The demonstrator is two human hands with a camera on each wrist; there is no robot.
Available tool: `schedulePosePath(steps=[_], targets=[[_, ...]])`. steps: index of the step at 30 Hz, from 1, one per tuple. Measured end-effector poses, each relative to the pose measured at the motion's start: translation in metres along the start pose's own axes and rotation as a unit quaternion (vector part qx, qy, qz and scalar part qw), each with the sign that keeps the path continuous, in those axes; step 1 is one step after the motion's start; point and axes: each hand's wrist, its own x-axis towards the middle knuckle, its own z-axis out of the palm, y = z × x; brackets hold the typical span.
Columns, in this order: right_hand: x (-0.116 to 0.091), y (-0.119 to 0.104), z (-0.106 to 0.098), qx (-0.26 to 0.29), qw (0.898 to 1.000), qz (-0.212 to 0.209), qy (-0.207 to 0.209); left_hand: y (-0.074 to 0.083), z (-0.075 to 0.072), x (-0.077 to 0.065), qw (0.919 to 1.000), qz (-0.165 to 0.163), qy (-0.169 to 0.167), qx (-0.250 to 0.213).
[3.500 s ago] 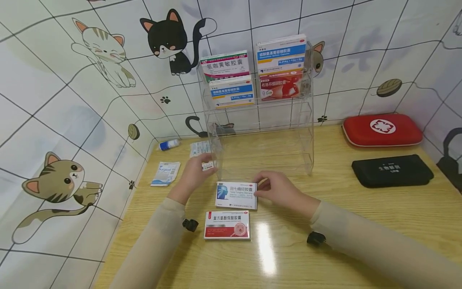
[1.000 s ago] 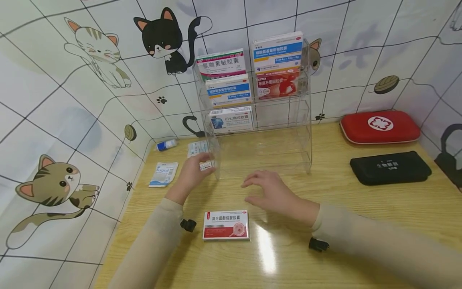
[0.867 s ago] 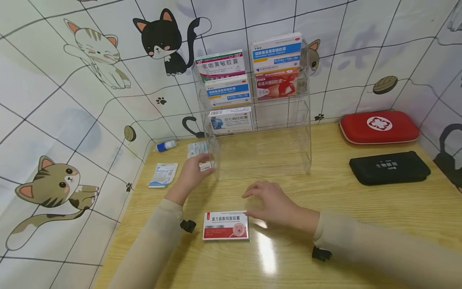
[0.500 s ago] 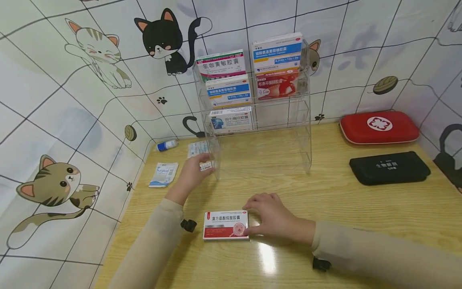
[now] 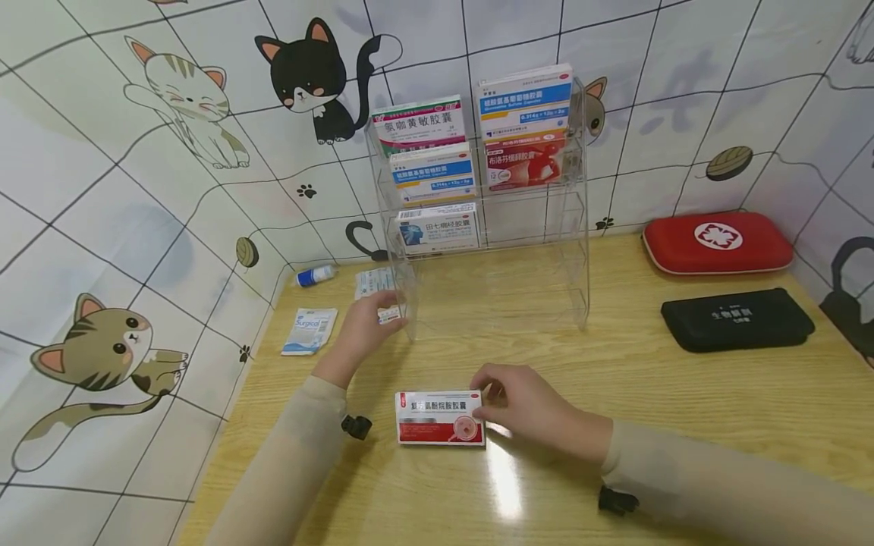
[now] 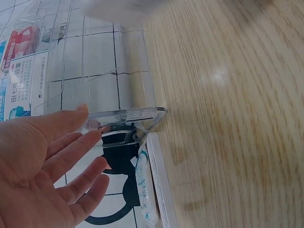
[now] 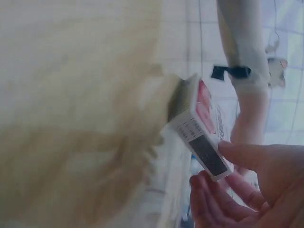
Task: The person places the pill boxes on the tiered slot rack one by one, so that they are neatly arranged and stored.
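Observation:
My right hand (image 5: 529, 402) pinches the right end of a white-and-red medicine box (image 5: 437, 418), which is raised off the table with its front facing me. In the right wrist view the thumb lies on one face of that box (image 7: 205, 149) and fingers are behind it. My left hand (image 5: 365, 326) holds the left side of a clear acrylic display rack (image 5: 579, 280); the left wrist view has thumb and forefinger pinching the rack's edge (image 6: 128, 114). On the rack's third tier sits a white-and-blue medicine box (image 5: 439, 229), at the left.
Higher tiers hold a green-and-magenta box (image 5: 419, 127), two blue-and-white boxes and a red box (image 5: 524, 163). Left of the rack lie a small bottle (image 5: 316, 275), a "Surgical" packet (image 5: 309, 331) and another packet. A red case (image 5: 719, 243) and black pouch (image 5: 737, 320) lie right.
The white-and-blue box has gone from the table to the rack's third tier. My right hand has come down, taken the white-and-red box and lifted it slightly. My left hand stays at the rack.

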Motion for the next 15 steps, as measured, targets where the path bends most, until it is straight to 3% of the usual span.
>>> schedulePosePath(steps=[5, 10, 15], targets=[[-0.002, 0.004, -0.03, 0.036, 0.999, -0.012, 0.035, -0.001, 0.002, 0.0, 1.0, 0.004, -0.004, -0.002], [0.002, 0.002, -0.071, -0.016, 0.995, -0.028, 0.1, -0.001, 0.002, 0.001, 1.0, -0.005, -0.003, -0.002], [0.01, 0.0, -0.12, -0.073, 0.979, -0.044, 0.183, -0.001, 0.0, 0.0, 0.9999, -0.009, -0.003, 0.006]])
